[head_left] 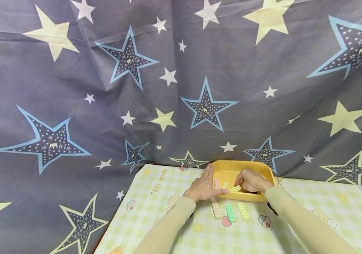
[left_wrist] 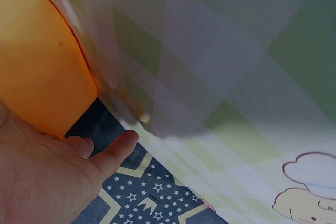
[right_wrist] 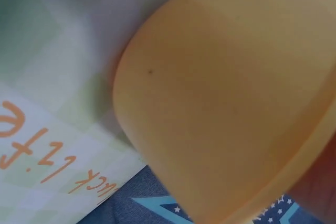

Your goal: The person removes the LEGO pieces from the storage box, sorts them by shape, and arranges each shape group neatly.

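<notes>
Fingers straight, the left grip (head_left: 204, 187) rests against a smooth, round-cornered yellow tray (head_left: 247, 197) while the right grip (head_left: 252, 180), its hold impossible to tell, curls at a studded yellow brick (head_left: 235, 189) inside, wrist views alone revealing dark specks (right_wrist: 150, 71) outside.

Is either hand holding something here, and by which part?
The left hand rests on the yellow bin at its left end. Whether the right hand, inside, grips the yellow block beside it cannot be told.

A dark star-printed curtain (head_left: 176, 100) hangs behind a green-checked tablecloth (head_left: 247, 238).
</notes>
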`<state>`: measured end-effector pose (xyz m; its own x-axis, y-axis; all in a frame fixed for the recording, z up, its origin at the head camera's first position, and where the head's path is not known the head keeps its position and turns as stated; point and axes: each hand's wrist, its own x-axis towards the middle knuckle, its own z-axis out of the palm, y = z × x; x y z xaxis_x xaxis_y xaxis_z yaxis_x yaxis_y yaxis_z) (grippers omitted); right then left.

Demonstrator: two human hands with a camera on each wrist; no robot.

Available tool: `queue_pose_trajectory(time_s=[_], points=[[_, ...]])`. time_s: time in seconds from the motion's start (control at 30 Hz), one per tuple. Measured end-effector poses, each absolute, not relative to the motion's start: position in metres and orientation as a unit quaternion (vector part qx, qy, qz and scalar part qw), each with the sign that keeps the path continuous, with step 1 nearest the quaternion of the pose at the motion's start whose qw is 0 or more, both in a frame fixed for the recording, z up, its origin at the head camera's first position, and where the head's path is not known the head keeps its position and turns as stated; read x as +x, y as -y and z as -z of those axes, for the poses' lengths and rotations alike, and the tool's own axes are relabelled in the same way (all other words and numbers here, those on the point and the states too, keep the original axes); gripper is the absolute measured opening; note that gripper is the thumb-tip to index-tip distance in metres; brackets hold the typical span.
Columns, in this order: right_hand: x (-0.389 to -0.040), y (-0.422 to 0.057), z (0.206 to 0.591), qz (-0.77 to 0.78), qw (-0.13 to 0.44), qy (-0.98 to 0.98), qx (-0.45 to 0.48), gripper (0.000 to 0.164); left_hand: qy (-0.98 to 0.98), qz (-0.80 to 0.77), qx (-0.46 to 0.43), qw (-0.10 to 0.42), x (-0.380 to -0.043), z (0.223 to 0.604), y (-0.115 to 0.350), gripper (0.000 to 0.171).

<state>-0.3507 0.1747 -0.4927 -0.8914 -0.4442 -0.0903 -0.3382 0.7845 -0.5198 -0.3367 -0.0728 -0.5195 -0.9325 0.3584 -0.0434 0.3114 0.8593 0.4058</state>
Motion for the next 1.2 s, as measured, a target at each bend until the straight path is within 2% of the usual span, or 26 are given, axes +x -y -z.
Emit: queue_pose_trajectory(time_s=[0.33, 1.2], points=[[-0.342, -0.181, 0.491, 0.278, 0.085, -0.94, -0.18, 0.016, -0.961, -0.21, 0.168, 0.066, -0.333, 0.52, 0.074, 0.131], [-0.32, -0.195, 0.483, 0.356, 0.05, -0.922, -0.144, 0.015, -0.959, -0.215, 0.17, 0.067, -0.335, 0.519, 0.073, 0.131]])
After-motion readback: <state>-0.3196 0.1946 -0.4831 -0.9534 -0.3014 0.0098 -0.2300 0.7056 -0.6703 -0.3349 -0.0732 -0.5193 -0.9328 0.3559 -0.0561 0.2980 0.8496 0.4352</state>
